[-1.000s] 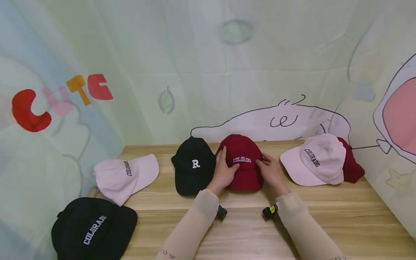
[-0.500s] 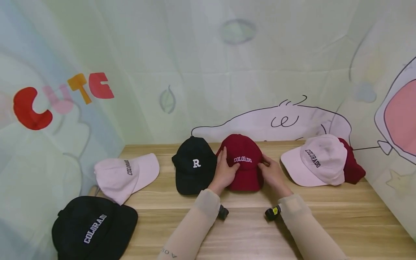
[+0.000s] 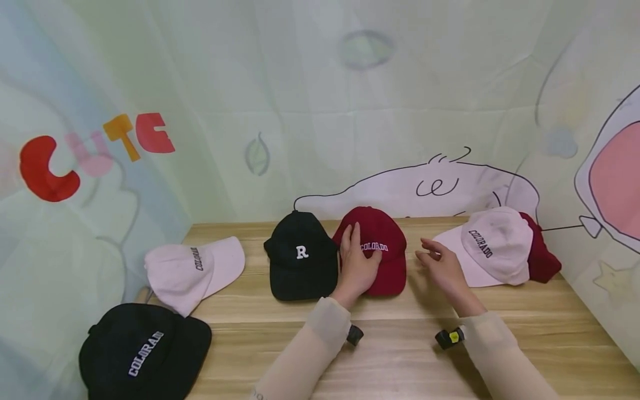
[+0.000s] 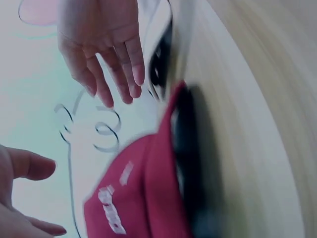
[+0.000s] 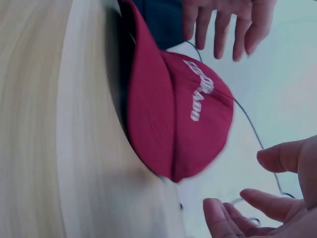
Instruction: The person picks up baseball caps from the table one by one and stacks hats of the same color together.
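A dark red baseball cap (image 3: 390, 225) lettered COLORADO stands on the wooden table, its brim toward me. My left hand (image 3: 356, 271) hovers by the cap's left side, overlapping it in the head view; its fingers are loosely extended, and the left wrist view shows thumb and fingers spread apart. My right hand (image 3: 447, 273) is off the cap to the right, fingers relaxed and holding nothing, near the brim of a pale pink cap (image 3: 500, 239). Close against the red cap's left stands a black baseball cap (image 3: 302, 278) with a white R.
The pale pink cap at right overlaps another red cap (image 3: 542, 255). At left lie a second pale pink cap (image 3: 172, 275) and a large black cap (image 3: 140, 333). A printed curtain (image 3: 320, 122) walls the back and sides of the wooden table (image 3: 380, 361).
Both hands have let go of the red cap's sides. My right hand has moved away to the right, and the left has shifted slightly right. The caps stay about where they were.
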Tool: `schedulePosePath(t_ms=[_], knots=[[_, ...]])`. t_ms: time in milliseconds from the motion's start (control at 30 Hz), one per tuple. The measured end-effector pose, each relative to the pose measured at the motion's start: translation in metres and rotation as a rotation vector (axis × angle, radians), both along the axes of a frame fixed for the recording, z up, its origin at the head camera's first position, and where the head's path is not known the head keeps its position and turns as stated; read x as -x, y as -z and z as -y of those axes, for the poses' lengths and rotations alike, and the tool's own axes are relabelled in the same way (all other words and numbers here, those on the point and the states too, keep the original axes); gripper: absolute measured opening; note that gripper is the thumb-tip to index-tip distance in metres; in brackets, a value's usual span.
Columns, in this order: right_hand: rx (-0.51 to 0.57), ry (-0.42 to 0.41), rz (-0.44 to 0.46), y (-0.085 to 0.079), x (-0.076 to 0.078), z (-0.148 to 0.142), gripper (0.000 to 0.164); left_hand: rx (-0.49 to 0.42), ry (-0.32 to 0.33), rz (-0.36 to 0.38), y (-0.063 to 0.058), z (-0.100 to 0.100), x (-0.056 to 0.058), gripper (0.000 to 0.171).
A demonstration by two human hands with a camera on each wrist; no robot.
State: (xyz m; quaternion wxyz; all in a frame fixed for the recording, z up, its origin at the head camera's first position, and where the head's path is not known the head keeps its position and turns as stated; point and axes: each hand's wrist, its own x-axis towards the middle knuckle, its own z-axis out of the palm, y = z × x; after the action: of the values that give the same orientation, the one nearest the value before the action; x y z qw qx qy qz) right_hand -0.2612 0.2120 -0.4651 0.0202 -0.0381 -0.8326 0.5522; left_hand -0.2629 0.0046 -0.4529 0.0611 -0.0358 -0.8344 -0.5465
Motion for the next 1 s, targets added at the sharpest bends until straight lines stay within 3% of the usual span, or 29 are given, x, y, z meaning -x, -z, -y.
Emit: schedulePosePath(t_ms=[167, 300, 567, 733, 833, 1000], knots=[[0.012, 0.091, -0.07, -0.007, -0.01, -0.026, 0.053, -0.04, 0.073, -0.058, -0.014, -0.019, -0.014, 0.08], [0.008, 0.178, -0.118, -0.014, -0.019, -0.047, 0.056, -0.057, 0.129, -0.054, -0.018, -0.036, -0.021, 0.077], [-0.11, 0.486, -0.193, -0.026, -0.027, -0.086, 0.052, -0.124, 0.236, 0.085, -0.009, -0.069, -0.026, 0.076], [-0.15, 0.633, -0.265, -0.025, -0.027, -0.108, 0.055, -0.213, 0.273, 0.249, 0.003, -0.089, -0.024, 0.076], [-0.182, 0.638, -0.246, -0.022, -0.026, -0.123, 0.061, -0.274, 0.295, 0.326, 0.01, -0.098, -0.023, 0.075], [-0.215, 0.507, -0.115, -0.016, -0.02, -0.145, 0.07, -0.38, 0.332, 0.384, 0.026, -0.113, -0.021, 0.074]])
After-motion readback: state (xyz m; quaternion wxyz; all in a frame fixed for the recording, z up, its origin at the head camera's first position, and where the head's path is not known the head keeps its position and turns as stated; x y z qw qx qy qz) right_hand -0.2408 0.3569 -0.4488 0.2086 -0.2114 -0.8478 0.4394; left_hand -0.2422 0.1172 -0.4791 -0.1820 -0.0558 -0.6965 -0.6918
